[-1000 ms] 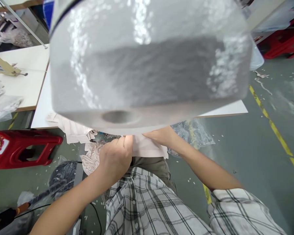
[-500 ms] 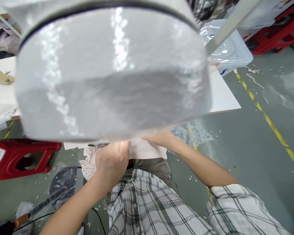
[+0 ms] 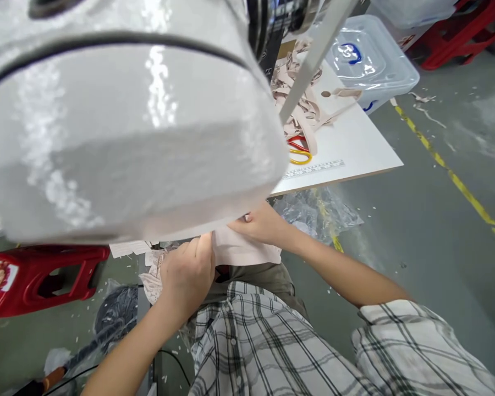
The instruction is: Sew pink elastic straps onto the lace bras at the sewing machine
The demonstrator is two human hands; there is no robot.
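Observation:
A large glossy white sewing machine body (image 3: pixel 119 126) fills the upper left and hides most of the worktable. Below its edge my left hand (image 3: pixel 186 270) has its fingers curled on a pale pink piece of fabric (image 3: pixel 243 250). My right hand (image 3: pixel 260 223) lies on the same fabric from the right, its fingertips hidden under the machine. Patterned lace fabric (image 3: pixel 152 278) hangs beside my left hand. My checked shirt covers the bottom of the view.
The white table (image 3: pixel 355 148) carries beige fabric strips (image 3: pixel 301 104), red and yellow scissors (image 3: pixel 299 154) and a printed ruler. A clear plastic box (image 3: pixel 367 60) stands behind it. A red stool (image 3: pixel 33 275) is at the left, a plastic bag (image 3: pixel 317 214) under the table.
The view has swung to the right, so the machine body sits further left and the table's right end with strips and scissors shows. Both hands stay on the pink fabric.

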